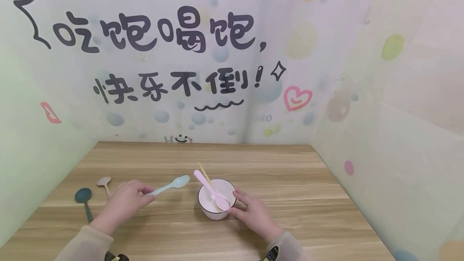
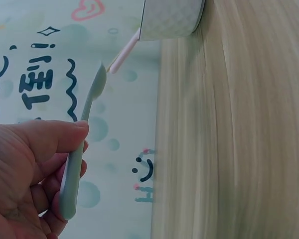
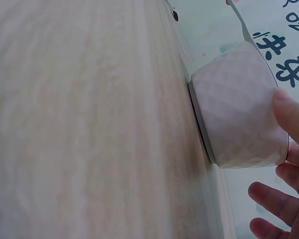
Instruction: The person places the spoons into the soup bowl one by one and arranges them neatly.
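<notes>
My left hand point(image 1: 127, 202) pinches the handle of a pale blue-green spoon point(image 1: 180, 181) between thumb and fingers. The spoon is raised, its bowl end pointing right, a short way left of a white bowl point(image 1: 213, 215) with a dark rim. Inside that bowl leans a pink spoon point(image 1: 204, 181), next to a thin yellowish handle point(image 1: 202, 168) whose lower end is hidden. At the bowl's right side, my right hand point(image 1: 255, 214) holds the rim with thumb and index finger. Its other fingers stay spread apart from the bowl in the right wrist view.
On the left of the wooden table point(image 1: 290, 172) lie a dark teal spoon point(image 1: 83, 195) and a beige spoon point(image 1: 104, 181), the latter partly behind my left hand. A printed wall point(image 1: 224, 124) closes off the back, with side walls left and right.
</notes>
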The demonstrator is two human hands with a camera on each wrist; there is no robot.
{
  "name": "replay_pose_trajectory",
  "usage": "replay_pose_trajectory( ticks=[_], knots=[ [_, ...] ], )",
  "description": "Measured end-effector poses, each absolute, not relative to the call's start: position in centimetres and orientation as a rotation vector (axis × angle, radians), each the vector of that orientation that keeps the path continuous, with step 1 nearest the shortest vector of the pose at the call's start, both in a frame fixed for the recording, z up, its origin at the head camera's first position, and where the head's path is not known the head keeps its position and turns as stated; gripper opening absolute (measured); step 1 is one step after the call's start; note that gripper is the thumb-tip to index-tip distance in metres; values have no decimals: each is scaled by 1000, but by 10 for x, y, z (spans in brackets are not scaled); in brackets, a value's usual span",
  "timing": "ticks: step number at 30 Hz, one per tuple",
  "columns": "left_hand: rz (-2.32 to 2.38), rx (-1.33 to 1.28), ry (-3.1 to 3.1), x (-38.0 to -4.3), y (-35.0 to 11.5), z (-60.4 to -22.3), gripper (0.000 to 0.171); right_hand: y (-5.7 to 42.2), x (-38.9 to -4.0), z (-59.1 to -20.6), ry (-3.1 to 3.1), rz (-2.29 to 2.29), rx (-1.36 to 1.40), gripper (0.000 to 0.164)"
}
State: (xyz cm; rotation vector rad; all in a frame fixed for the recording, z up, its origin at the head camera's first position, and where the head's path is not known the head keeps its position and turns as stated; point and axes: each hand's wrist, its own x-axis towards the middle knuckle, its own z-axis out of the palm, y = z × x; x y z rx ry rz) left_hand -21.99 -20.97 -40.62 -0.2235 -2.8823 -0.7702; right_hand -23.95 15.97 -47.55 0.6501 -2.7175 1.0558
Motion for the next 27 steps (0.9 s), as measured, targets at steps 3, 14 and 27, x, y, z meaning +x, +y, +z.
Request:
replay_pose_trajectory(
  ticks=[3, 14, 27],
  knots=[
    [-768, -248, -2876, -220, -206, -403, 18, 160, -240, -476, -2714, 1054, 653, 63],
    [-758, -321, -2880, -220, -191, -394, 13, 160, -239, -477, -2729, 1043, 636, 65],
    [-726, -366, -2878, -225, -174, -391, 7, 160, -240, -478, -2731, 1040, 644, 67]
  ],
)
